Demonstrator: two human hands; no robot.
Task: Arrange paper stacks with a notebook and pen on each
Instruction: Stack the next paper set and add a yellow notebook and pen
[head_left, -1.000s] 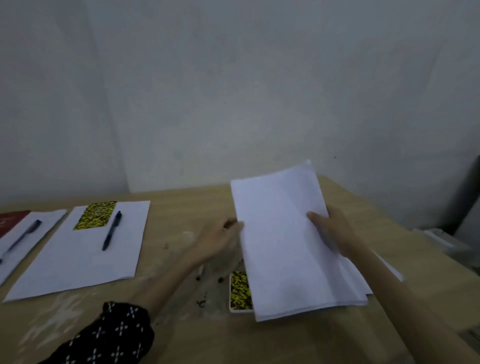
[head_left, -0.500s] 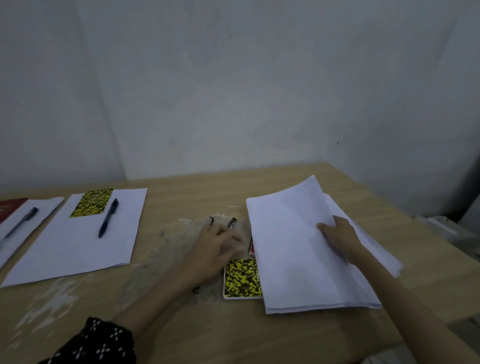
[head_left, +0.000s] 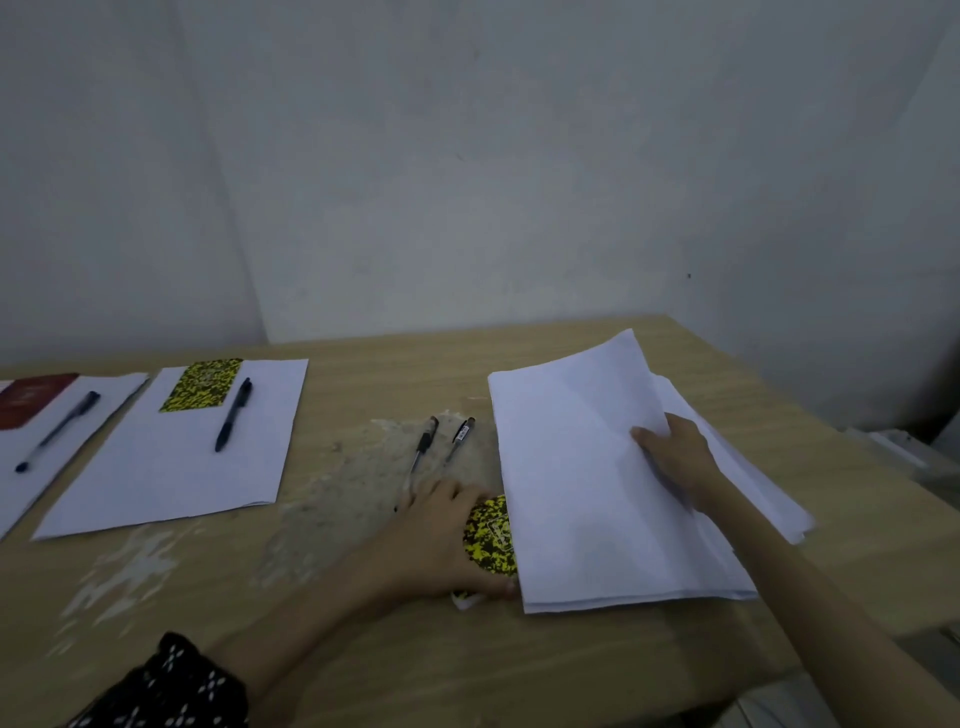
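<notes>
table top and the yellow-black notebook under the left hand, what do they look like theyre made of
Table top: looks like light wood or wood-look laminate with faint grain lines, matte, and a worn whitish patch in the middle where the finish seems scraped off.

Yellow-black notebook: probably a paper or card cover printed with a speckled pattern; the sheen is hard to tell, and the left hand and paper stack hide part of it.

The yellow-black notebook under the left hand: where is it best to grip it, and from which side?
Probably by its left long edge, coming from the left. The yellow-black notebook lies flat on the table, its right part hidden under the paper stack that the right hand holds. The left hand already covers the free side.
</notes>
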